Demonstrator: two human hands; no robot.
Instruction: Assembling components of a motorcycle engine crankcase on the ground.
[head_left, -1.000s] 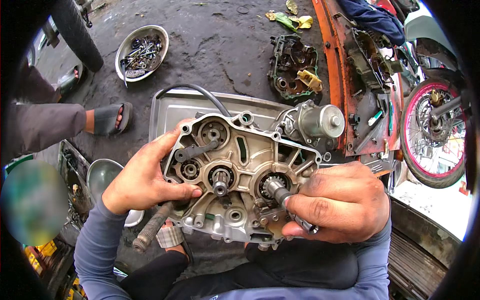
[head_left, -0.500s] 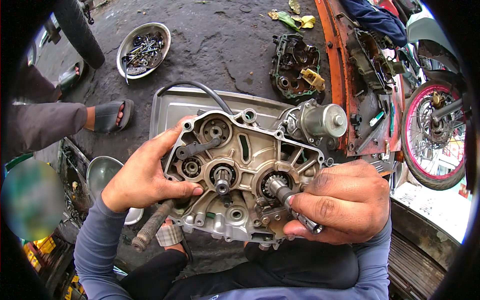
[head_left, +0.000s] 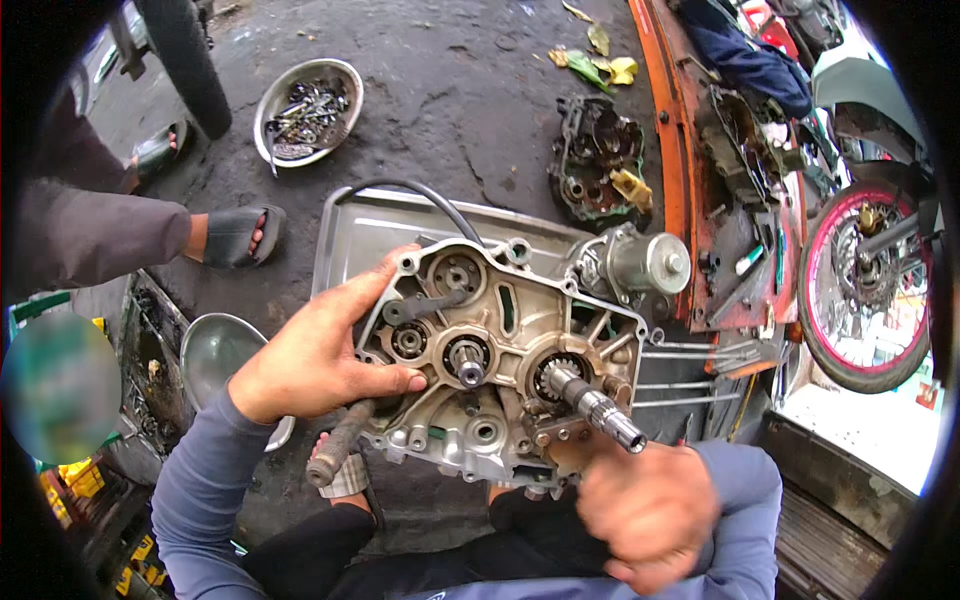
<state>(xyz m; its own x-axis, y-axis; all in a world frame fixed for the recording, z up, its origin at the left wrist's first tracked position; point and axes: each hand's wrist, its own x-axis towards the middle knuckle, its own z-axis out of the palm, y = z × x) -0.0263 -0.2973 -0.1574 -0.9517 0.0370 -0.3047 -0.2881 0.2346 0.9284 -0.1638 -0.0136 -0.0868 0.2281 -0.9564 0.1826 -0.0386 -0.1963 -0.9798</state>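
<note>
From engine case (head_left: 507, 352), splined shaft (head_left: 602, 411) points lower right, long axis diagonal.

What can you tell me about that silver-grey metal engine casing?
The silver-grey metal engine casing looks cast, with raised ribs, bolt holes along its rim and brownish stains. Its ribbed face is turned toward the camera. A short silver splined shaft protrudes left of centre; a longer silver splined shaft, toothed at its base, sticks out on the right. The bare left hand grips its left edge, thumb in front. What supports it underneath is hidden.
</note>
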